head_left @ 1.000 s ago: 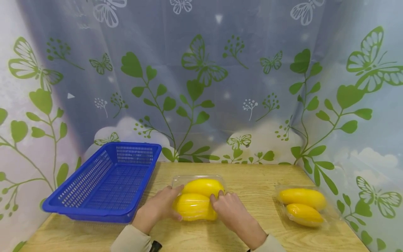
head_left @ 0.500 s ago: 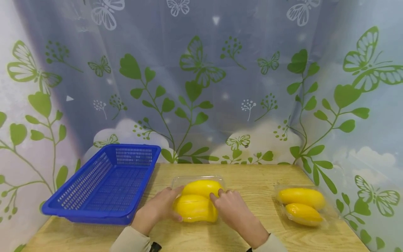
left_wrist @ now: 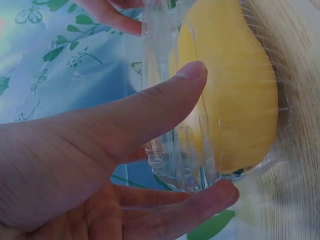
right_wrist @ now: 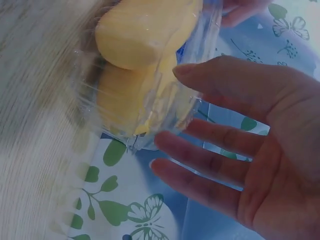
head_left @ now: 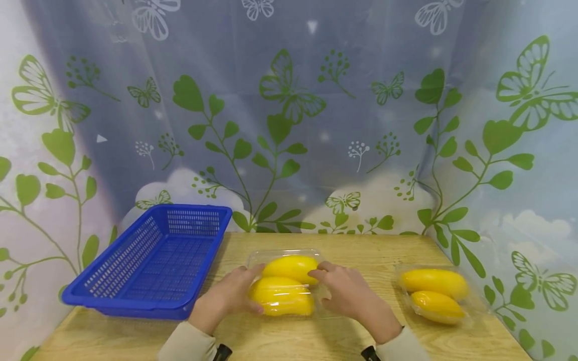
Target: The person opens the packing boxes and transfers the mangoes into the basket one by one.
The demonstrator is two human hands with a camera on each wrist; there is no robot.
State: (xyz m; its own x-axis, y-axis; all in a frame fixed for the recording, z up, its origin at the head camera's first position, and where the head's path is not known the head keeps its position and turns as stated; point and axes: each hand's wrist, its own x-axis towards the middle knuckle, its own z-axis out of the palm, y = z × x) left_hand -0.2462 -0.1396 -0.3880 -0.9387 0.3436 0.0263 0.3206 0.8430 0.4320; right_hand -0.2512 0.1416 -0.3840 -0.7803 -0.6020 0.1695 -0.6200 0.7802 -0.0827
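Observation:
A clear plastic clamshell box [head_left: 257,258] stands on the table in front of me with two oblong yellow fruits [head_left: 289,268] inside. My left hand [head_left: 228,298] grips its left side; in the left wrist view the thumb [left_wrist: 175,95] lies along the clear rim and the fingers reach under the edge. At the right side is my right hand [head_left: 349,293], its fingers spread and relaxed. The right wrist view shows its thumb tip [right_wrist: 187,70] right at the box's edge and the other fingers extended near the corner.
A blue perforated basket [head_left: 189,281] stands on the left of the wooden table [head_left: 366,250]. Over on the right lies another clear package [head_left: 471,306] with two yellow fruits. A butterfly-patterned cloth [head_left: 316,150] hangs behind the table.
My right hand has loosened from the box's right side, moving slightly right with its fingers opening. The left hand and the box stay almost where they were.

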